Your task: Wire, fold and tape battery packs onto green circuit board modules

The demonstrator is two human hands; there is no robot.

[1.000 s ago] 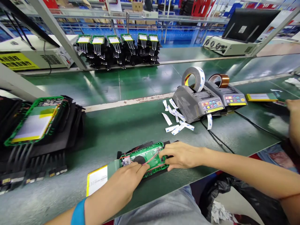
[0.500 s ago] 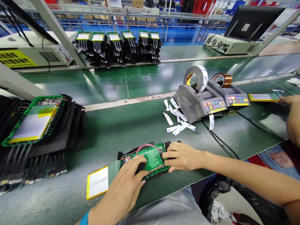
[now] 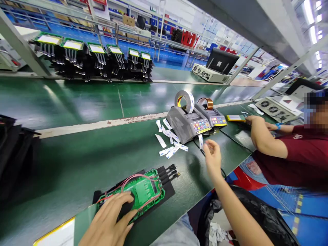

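A green electronic casing (image 3: 143, 191) with red and pink wires lies tilted on the bench, dark flat leads sticking out of its right end. My left hand (image 3: 110, 218) curls over its left part, thumb and fingers around a black rounded piece (image 3: 127, 206) whose kind I cannot make out. Beside that hand, a flat battery pack (image 3: 57, 235) with yellow edges and a white label reaches out of the picture at lower left. My right hand (image 3: 213, 157), its fingers loosely bent and apart, is just right of a white tape strip (image 3: 200, 141) hanging from the tape dispenser (image 3: 188, 124).
Cut tape strips (image 3: 170, 136) lie left of the dispenser. A second dispenser (image 3: 215, 119) stands behind it. Stacked casings (image 3: 97, 58) line the back shelf, with dark panels (image 3: 15, 150) at left. A co-worker (image 3: 284, 147) works at right; a black waste bag (image 3: 251, 212) hangs below the bench edge.
My right hand has let go of the casing's right end and moved right to the tape strip. My left hand stays on the casing. The view has turned right, bringing the co-worker into sight.
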